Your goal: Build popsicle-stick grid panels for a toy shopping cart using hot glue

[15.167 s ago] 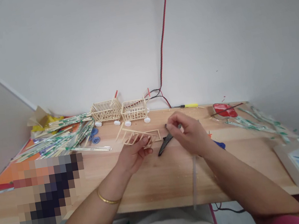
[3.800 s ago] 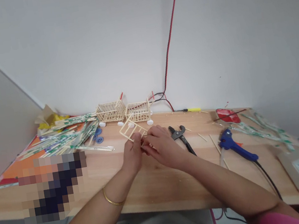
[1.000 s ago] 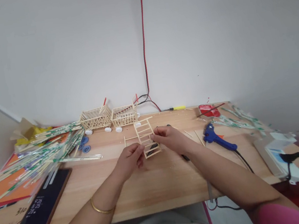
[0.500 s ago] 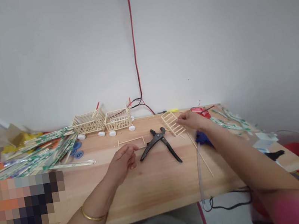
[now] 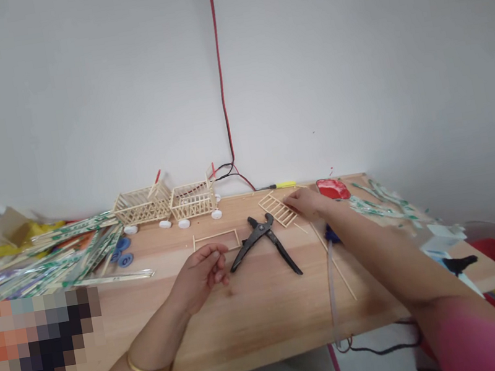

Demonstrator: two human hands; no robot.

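Observation:
My right hand [image 5: 304, 203] pinches the right edge of a slatted wooden stick panel [image 5: 278, 209], which is at the table's back. My left hand [image 5: 207, 272] hovers over the table with its fingers curled and thumb against the forefinger; whether anything small is between them is hidden. Just behind it a rectangular stick frame [image 5: 215, 235] lies on the wood. Black pliers [image 5: 261, 229] rest between my hands with their handles spread. Two wheeled stick carts [image 5: 143, 205] [image 5: 192, 200] stand side by side at the back left.
Wrapped chopsticks [image 5: 75, 253] are heaped on the table [image 5: 252, 335] at the left, beside blue wheels [image 5: 124, 259]. A blue glue gun [image 5: 331, 233], partly under my right arm, trails a cord. Torn wrappers [image 5: 380, 205] and a red piece [image 5: 332, 189] lie right.
The slatted panel has shifted a little left and lies flatter, with my right hand following it. My left hand has moved slightly, its fingers still curled. The view has shifted a little.

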